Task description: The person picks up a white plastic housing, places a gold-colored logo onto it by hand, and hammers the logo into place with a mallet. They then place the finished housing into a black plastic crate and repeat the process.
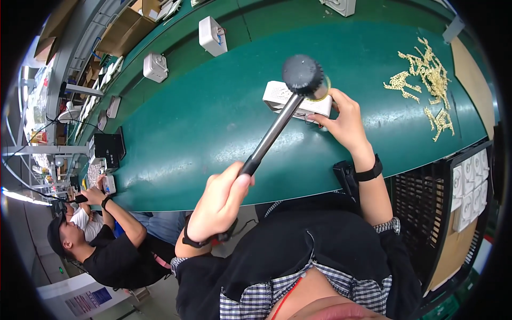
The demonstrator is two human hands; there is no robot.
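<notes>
My left hand [217,200] is closed around the grip of a mallet [278,121]. Its dark handle slants up and away to a round black head, with a pale yellowish, see-through face on the far right side. Behind the mallet head, a small white plastic housing [276,92] with rows of small holes rests on the green bench. My right hand [348,121] grips the housing's right end, thumb on the near side and fingers over the far side. Short wires show by the thumb. The mallet head hides part of the housing; whether the two touch, I cannot tell.
Pale yellow small parts [431,72] lie in loose clusters at right on the green bench [213,128]. White units [155,68] stand along the far strip. A black crate [426,213] holds white housings [464,197] at lower right. A co-worker [117,256] works at left.
</notes>
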